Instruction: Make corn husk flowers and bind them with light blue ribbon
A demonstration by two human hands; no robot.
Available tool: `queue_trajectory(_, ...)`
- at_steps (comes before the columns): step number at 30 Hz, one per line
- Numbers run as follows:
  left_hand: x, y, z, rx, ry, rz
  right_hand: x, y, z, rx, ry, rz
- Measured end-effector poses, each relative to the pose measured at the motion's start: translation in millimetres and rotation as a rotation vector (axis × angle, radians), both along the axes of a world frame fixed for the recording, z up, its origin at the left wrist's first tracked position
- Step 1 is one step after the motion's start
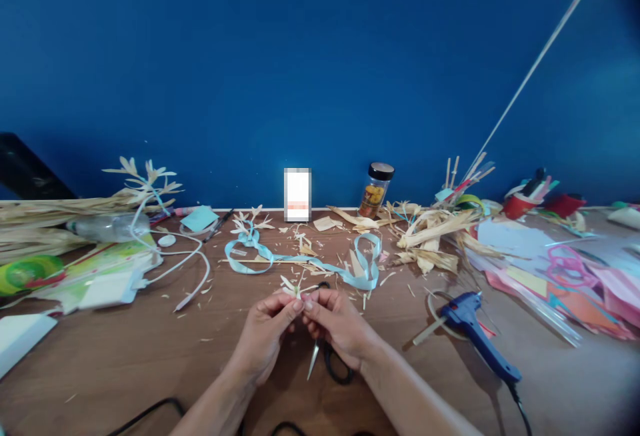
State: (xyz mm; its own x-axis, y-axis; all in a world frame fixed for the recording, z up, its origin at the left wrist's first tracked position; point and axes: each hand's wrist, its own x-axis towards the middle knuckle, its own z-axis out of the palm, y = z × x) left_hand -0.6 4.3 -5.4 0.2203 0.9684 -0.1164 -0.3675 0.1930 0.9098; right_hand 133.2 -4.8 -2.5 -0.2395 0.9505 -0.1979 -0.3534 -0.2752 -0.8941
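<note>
Both my hands meet over the middle of the brown table. Pinched between the fingertips of my left hand (270, 329) is a small pale flower of dried husk strips (290, 287), its petals pointing up and to the left. My right hand (337, 323) pinches the same flower from the other side, thumb and fingers closed at its base. The exact grip point is hidden by the fingers. Beneath my hands lie scissors (313, 359) with black handles, partly covered by my right hand. Beyond them a light blue ribbon (300, 259) curls across the table.
A blue glue gun (475, 333) lies at right with its cord. Dried husks (435, 229), a jar with a black lid (377, 189) and paper sheets (515, 243) are along the back right. At left are a plastic bottle (110, 227), white cables (193, 249) and finished husk flowers (147, 176).
</note>
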Motion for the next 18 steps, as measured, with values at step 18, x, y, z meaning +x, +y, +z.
queue_trajectory(18, 3.9, -1.1, 2.0, 0.014, 0.013, 0.060, -3.3, 1.3, -0.5, -0.006, 0.056, -0.018)
